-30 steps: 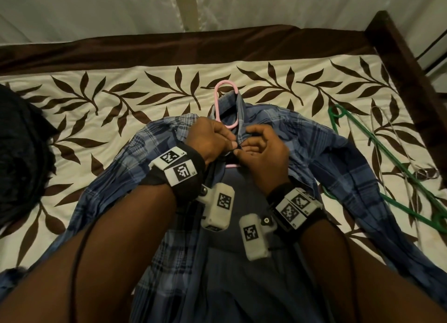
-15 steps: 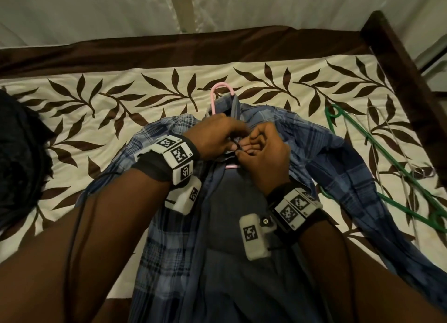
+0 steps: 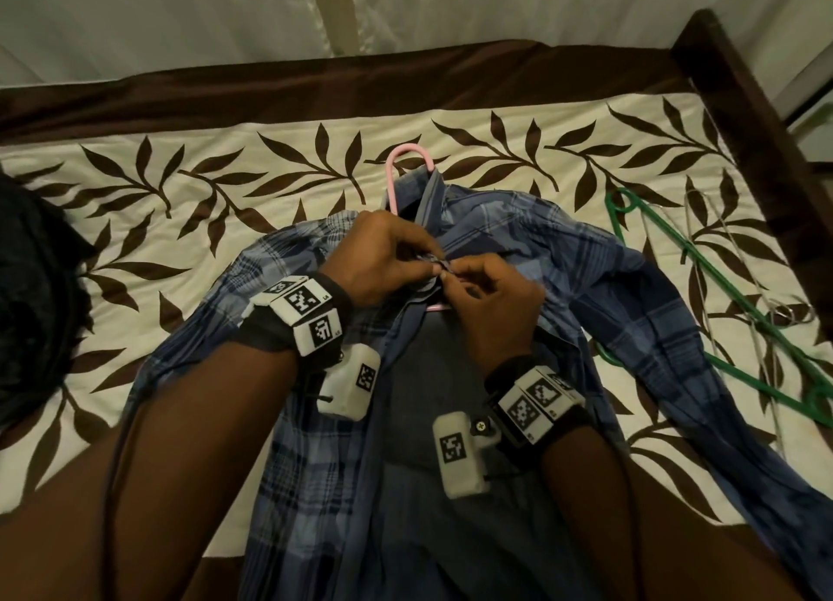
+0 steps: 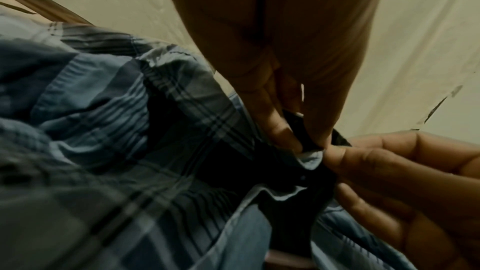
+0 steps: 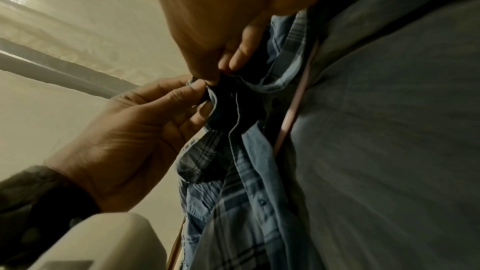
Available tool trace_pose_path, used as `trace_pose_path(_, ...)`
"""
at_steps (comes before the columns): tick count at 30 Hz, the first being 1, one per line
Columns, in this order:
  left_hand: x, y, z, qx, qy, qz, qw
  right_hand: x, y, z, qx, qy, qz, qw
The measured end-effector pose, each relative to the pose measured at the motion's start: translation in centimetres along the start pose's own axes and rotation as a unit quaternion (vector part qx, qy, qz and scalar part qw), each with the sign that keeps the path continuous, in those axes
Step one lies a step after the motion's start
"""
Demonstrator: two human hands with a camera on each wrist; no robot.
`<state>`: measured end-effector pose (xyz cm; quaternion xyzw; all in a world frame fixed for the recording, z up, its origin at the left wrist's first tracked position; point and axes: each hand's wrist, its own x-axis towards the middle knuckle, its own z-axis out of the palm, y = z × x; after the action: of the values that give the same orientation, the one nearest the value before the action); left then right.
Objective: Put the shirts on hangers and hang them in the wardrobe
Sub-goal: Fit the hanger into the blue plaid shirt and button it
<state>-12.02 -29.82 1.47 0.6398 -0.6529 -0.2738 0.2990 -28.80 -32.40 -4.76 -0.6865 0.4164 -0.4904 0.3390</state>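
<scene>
Shirt (image 3: 631, 321) on bed (image 3: 180, 222), hangers (image 3: 721, 303) right

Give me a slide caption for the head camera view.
Both hands fasten the plaid shirt on a pink hanger, bedspread beneath.

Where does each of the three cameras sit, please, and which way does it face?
Head: worn on the head, looking down at the shirt on the bed; both forearms show.
Left wrist: along the left hand to the placket.
Right wrist: along the right hand; the left palm shows.
Shared: both hands' fingers pinching the shirt front.
</scene>
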Motion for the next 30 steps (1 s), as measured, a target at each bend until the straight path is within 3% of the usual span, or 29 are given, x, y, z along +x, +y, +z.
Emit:
trace_pose_path(9,-1.1,0.0,1.4,-0.047,0.072,-0.012,0.996,0.3,0.0,0.4,0.023,0.002,0.073,0.997)
trace_pose_path(12,-1.5,0.7,2.0,-0.094,0.102,-0.053,0.989,0.5,0.0,0.2,0.007,-0.034,0.041,0.999)
trace_pose_path(16,-2.0,1.8,3.2,-0.075,0.204,-0.115,0.969,0.8,-0.4,0.0,-0.014,-0.074,-0.003,0.997)
trace_pose_path(22,-2.6,2.1,3.4,-0.268,0.179,-0.212,0.922,1.1,-0.6,-0.7,-0.035,-0.099,-0.058,0.993)
trace_pose_path(26,-2.3,2.3,3.1,-0.320,0.181,-0.269,0.890,1.1,-0.8,-0.9,-0.031,-0.097,-0.077,0.992)
trace_pose_path(30,-2.0,1.8,3.1,-0.316,0.185,-0.297,0.882,0.9,-0.7,-1.0,-0.018,-0.121,-0.063,0.991)
